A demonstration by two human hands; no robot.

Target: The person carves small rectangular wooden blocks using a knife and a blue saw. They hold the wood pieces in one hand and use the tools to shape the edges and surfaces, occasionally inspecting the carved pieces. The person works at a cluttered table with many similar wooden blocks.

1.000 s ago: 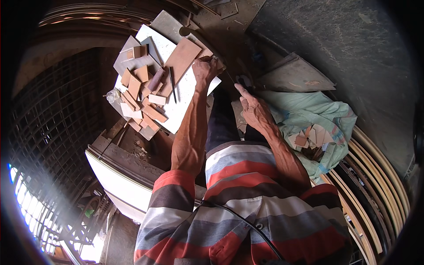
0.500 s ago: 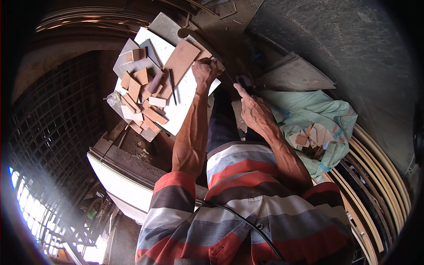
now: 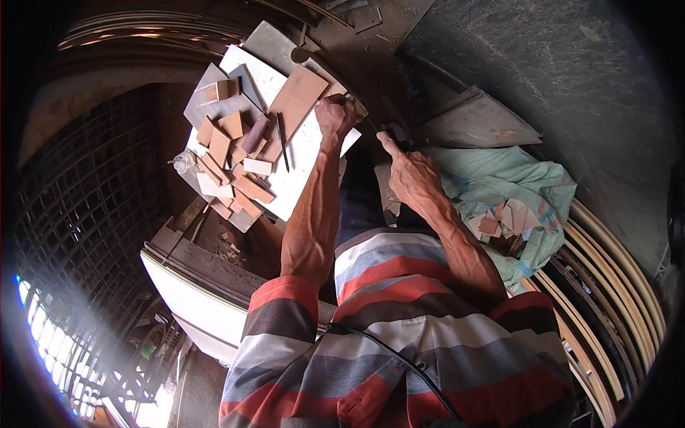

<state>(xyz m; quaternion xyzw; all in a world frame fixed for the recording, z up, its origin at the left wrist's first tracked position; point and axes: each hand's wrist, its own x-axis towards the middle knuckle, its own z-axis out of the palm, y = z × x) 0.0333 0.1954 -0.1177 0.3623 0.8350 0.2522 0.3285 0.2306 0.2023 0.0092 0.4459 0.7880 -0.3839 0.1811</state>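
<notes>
Though slender, tool point(image 3: 371, 124) between hands point(image 3: 336, 116) point(image 3: 415, 176)

shirt point(image 3: 457, 357): red-white-grey-brown stripes | sack point(image 3: 499, 171): pale green | board point(image 3: 303, 175): white | panel point(image 3: 296, 94): brown

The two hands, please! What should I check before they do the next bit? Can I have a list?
1. Left hand and right hand apart: ok.
2. Left hand's grip: cannot tell, what it holds is mostly hidden.
3. White board free of loose pieces: not ok, small brown pieces are heaped on its left.
4. Black stick clear of both hands: ok.
</notes>
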